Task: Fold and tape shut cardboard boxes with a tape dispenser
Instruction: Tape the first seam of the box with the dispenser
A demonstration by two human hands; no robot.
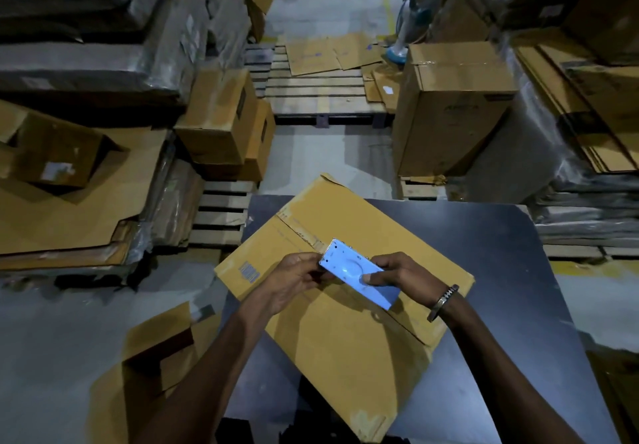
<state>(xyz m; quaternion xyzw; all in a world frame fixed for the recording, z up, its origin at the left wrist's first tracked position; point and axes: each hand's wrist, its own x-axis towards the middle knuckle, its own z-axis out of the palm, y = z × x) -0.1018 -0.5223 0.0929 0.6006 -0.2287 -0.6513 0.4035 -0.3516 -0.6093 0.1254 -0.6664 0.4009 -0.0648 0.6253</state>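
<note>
A brown cardboard box (345, 336) stands on the dark table (511, 271), its top flaps folded shut with the seam running diagonally. Above the seam I hold a light blue metal tape dispenser (349, 269), its toothed edge pointing to the upper left. My right hand (397, 276) grips the dispenser's body, thumb on its flat side. My left hand (294, 279) pinches at the dispenser's front end near the teeth; what its fingertips hold is hidden.
A loose flattened carton (152, 367) lies on the floor at lower left. Stacks of flat cardboard (69, 215) and boxes on pallets stand to the left. A tall taped box (449, 108) stands beyond the table at right, a wooden pallet (321, 94) farther back.
</note>
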